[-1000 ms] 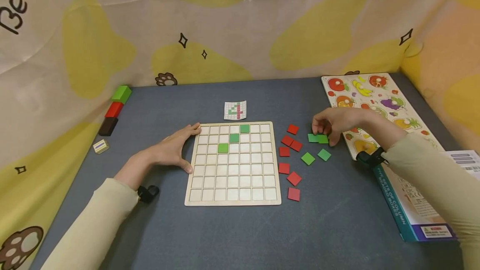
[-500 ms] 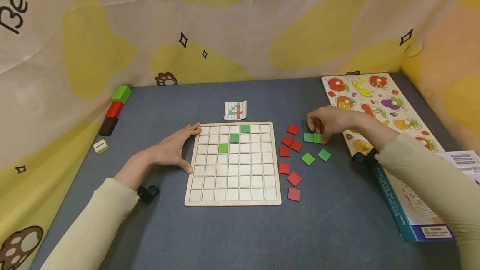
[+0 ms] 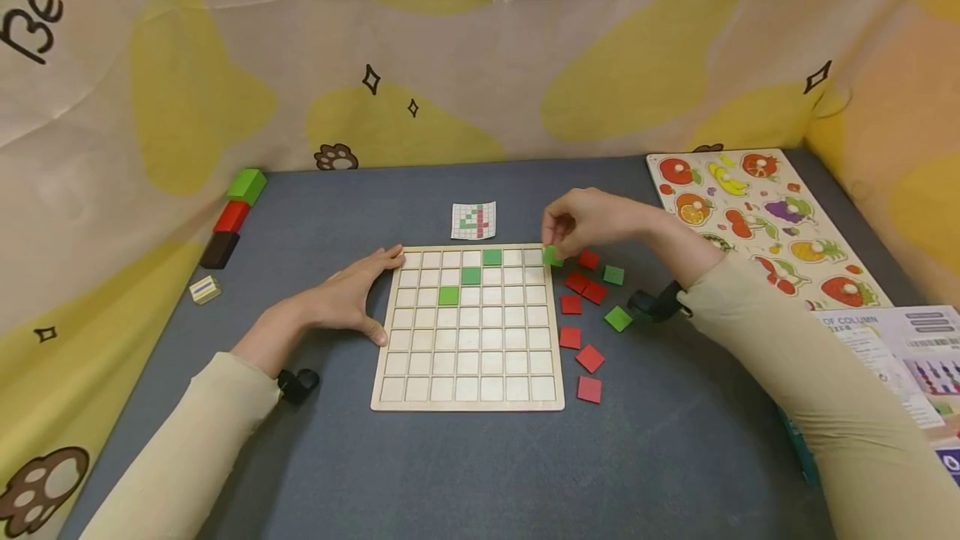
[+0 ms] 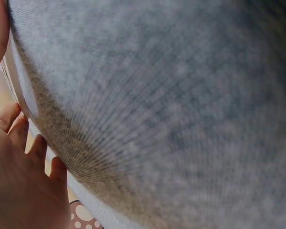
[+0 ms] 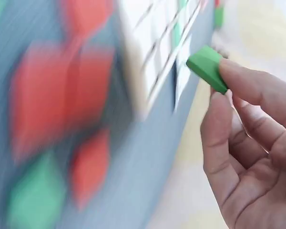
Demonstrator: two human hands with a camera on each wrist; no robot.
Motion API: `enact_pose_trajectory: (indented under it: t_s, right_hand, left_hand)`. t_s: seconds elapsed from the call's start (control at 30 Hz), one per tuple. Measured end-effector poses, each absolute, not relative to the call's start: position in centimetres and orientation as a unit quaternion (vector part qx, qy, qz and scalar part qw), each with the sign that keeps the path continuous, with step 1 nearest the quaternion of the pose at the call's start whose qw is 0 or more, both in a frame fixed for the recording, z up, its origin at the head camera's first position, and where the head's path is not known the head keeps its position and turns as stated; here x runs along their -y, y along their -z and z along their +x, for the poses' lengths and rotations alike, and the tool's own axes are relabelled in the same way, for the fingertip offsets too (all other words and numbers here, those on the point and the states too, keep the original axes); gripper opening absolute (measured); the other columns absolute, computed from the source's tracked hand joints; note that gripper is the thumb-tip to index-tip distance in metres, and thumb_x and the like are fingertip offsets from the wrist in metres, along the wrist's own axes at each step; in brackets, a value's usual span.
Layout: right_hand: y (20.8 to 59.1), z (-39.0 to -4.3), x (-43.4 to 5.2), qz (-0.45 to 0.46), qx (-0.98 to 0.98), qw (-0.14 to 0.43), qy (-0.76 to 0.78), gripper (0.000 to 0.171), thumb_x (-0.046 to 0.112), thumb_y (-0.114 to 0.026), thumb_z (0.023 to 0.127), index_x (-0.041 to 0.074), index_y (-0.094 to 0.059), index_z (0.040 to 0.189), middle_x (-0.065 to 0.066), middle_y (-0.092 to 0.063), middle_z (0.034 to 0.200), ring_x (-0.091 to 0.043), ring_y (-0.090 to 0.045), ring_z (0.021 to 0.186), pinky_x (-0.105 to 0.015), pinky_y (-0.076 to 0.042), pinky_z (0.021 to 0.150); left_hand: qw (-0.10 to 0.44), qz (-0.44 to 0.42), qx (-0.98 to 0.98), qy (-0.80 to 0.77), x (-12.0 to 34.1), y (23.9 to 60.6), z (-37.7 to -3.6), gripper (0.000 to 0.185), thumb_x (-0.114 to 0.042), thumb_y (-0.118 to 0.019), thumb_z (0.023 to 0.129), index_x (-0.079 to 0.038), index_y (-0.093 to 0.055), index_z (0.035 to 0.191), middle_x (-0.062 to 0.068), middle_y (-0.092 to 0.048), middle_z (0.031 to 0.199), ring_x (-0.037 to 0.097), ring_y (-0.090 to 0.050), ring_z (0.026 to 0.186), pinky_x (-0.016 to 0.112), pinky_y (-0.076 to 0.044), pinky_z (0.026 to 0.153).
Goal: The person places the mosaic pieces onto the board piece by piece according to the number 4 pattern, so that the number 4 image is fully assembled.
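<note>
A wooden grid board (image 3: 465, 404) lies flat on the dark table, with several green tiles set along a diagonal in its upper rows. My left hand (image 3: 337, 298) is spread along the board's left edge, the index finger at the far corner and the thumb lower down. Between thumb and fingertips, my right hand (image 3: 592, 219) pinches a green tile (image 5: 207, 68) just over the board's far right corner. A small card (image 3: 473, 221) printed with a coloured grid lies beyond the board. Several red tiles (image 3: 589, 358) and loose green tiles (image 3: 618, 319) rest to the right.
A fruit puzzle board (image 3: 787, 207) lies at the back right, with a printed box (image 3: 915, 357) before it, partly under the right sleeve. Green, red and black blocks (image 3: 232, 217) line the left table edge, near a small pale block (image 3: 205, 290). Patterned cloth (image 3: 465, 48) hangs behind.
My right hand has picked one green tile from the adjoining pair and carried it left to the board's far right corner. The left hand stays at the board's edge.
</note>
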State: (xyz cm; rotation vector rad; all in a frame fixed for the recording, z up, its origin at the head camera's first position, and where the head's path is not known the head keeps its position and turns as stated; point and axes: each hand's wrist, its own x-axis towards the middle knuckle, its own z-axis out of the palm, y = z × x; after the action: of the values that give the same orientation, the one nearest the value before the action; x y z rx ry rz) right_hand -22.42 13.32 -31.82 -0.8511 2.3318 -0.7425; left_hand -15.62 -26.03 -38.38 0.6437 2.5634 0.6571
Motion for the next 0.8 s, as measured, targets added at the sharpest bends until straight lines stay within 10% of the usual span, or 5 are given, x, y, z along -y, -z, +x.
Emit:
enact_pose_trajectory:
  t_s: [0.4, 0.67, 0.8]
  right_hand:
    - [34.7, -18.7, 0.6, -0.401, -0.825, 0.251, 0.309, 0.006, 0.009, -0.076, 0.084, 0.010, -0.074, 0.089, 0.002, -0.067, 0.077, -0.007, -0.055, 0.067, -0.018, -0.044, 0.063]
    - [35.4, -17.0, 3.7, -0.369, -0.869, 0.197, 0.264, 0.009, 0.010, -0.082, 0.078, 0.010, -0.076, 0.083, -0.003, -0.076, 0.081, -0.012, -0.065, 0.073, -0.034, -0.054, 0.086]
    - [35.9, -16.8, 3.8, -0.365, -0.880, 0.183, 0.242, 0.010, 0.013, -0.086, 0.074, 0.012, -0.076, 0.075, -0.001, -0.075, 0.079, -0.013, -0.065, 0.075, -0.026, -0.051, 0.071]
  left_hand:
    - [0.212, 0.230, -0.919, -0.239, 26.0, 38.3, -15.7, 0.124, -0.042, -0.093, 0.059, -0.005, -0.025, 0.156, 0.010, -0.006, 0.169, 0.042, -0.003, 0.156, 0.071, -0.012, 0.117]
    - [0.212, 0.232, -0.919, -0.240, 26.0, 38.1, -15.6, 0.123, -0.043, -0.093, 0.060, -0.004, -0.025, 0.156, 0.011, -0.006, 0.169, 0.043, -0.003, 0.155, 0.074, -0.012, 0.114]
    - [0.210, 0.234, -0.917, -0.244, 26.1, 38.4, -15.6, 0.124, -0.042, -0.093, 0.059, -0.004, -0.025, 0.155, 0.011, -0.007, 0.169, 0.043, -0.003, 0.155, 0.073, -0.012, 0.115]
